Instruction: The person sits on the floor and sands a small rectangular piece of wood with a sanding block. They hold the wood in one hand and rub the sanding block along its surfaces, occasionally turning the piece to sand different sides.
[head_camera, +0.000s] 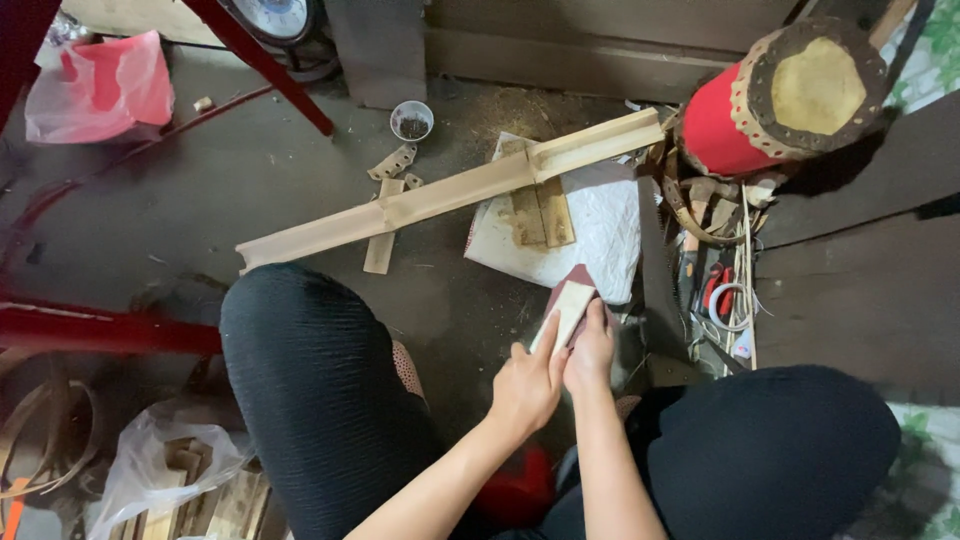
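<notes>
Pale wood strip (566, 312) held between both hands, low centre, above floor (200, 190) between knees. Left hand (527, 385) grips strip's near end, forefinger along its edge. Right hand (591, 345) wraps dark red sandpaper (572, 276) against strip's far side. Strip face looks smooth and clean; how much sanding is done, cannot tell. Long bamboo slat (450, 190) lies well apart on floor, across white sheet (600, 225) with two short blocks (540, 212). Red drum (780, 95) at upper right, tools (715, 290) beneath.

Dusty grey concrete floor (250, 190), sawdust scattered toward the far edge. Dark wooden wall boards (600, 40) along the top. Red metal frame legs (255, 55) at left. Dim, even light.
</notes>
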